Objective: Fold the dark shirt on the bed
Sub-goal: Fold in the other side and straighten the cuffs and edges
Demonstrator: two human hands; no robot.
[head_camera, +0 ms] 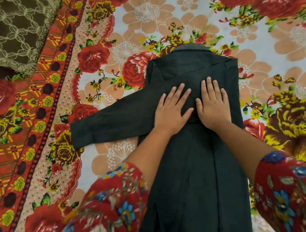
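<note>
Red floral sleeves point(290, 188) frame the near edge as a person leans over a dark shirt point(194, 166) spread lengthwise on a flowered bedsheet point(144, 16). Both palms press flat on its middle, fingers straight and spread: the left hand point(172, 111) beside the right hand point(213, 106), thumbs nearly touching. One shirt sleeve point(110, 121) stretches left; the collar point(191, 47) points far. A brown patterned pillow point(15, 30) lies far left.

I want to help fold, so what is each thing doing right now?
dark shirt: lying flat, partly folded
sleeve: sticking out sideways, not folded in
left hand: open, pressing flat on shirt
right hand: open, pressing flat on shirt
bedsheet: spread out under the shirt
</note>
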